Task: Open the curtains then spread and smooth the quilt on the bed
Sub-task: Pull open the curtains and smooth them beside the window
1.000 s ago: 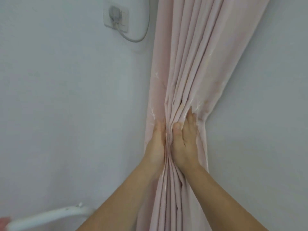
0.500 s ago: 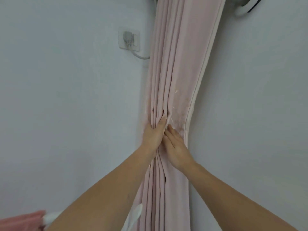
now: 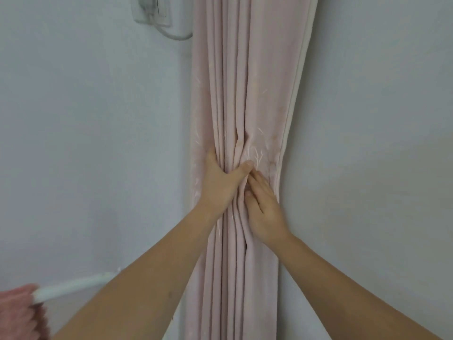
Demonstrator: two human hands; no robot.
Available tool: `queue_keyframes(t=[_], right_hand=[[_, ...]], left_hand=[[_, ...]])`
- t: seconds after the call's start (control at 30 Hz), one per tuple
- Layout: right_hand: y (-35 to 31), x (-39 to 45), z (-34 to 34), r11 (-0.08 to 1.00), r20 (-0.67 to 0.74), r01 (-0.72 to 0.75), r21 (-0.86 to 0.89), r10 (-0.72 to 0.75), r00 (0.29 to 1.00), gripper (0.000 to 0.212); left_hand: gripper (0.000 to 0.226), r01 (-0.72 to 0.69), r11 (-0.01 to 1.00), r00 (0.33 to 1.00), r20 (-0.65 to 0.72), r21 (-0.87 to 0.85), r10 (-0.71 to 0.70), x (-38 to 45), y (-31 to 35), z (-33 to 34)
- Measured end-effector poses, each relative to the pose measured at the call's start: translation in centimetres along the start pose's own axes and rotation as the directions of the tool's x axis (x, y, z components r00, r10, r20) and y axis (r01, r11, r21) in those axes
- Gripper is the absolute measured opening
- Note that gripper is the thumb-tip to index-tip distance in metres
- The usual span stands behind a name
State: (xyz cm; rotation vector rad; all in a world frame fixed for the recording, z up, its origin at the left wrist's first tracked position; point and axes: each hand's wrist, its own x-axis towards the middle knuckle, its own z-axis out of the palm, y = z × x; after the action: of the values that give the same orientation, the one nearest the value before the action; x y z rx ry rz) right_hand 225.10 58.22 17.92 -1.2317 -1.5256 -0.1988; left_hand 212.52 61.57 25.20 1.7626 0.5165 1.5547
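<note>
- Our left hand (image 3: 220,182) grips the gathered pink curtain (image 3: 247,94), thumb across the front folds, fingers wrapped behind.
- Our right hand (image 3: 263,207) lies with straight fingers pressed on the folds just below that thumb, grasping nothing.
- The curtain hangs bunched into 1 narrow column in the wall corner, below a socket (image 3: 153,11).
- We judge step 1 nearly finished; the quilt is not in view.
- Next we must let go and turn to the bed.
</note>
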Motion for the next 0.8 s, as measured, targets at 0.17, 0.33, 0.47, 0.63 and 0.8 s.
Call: queue_keyframes(t=[0.17,0.33,0.47,0.63,0.8], right_hand=[[-0.3,-3.5,-1.4,0.999,0.003,-0.044,0.016,0.044,0.999,0.056],[-3.1,-8.3,-4.5,0.967,-0.017,-0.252,0.037,0.253,0.967,0.047],[-7.1,-12.4,-8.0,0.916,-0.151,-0.389,-0.096,0.373,0.916,0.044],[-12.4,-18.8,-11.4,0.784,-0.338,-0.547,-0.293,0.451,0.826,0.046],[-18.5,-26.6,-16.2,0.596,-0.484,-0.678,-0.431,0.481,0.731,0.046]], left_hand=[[0.112,-0.039,0.993,0.997,0.065,0.112,0.032,-3.1,0.0,0.3],[0.102,-0.048,0.999,0.998,0.042,0.006,0.048,-5.3,0.7,0.1],[0.106,-0.070,0.996,0.995,0.061,-0.049,0.073,-8.4,1.3,0.4],[0.105,-0.180,0.980,0.962,0.193,-0.090,0.194,-14.5,2.2,0.5],[0.088,-0.261,0.914,0.863,0.349,-0.312,0.365,-23.0,4.9,2.6]])
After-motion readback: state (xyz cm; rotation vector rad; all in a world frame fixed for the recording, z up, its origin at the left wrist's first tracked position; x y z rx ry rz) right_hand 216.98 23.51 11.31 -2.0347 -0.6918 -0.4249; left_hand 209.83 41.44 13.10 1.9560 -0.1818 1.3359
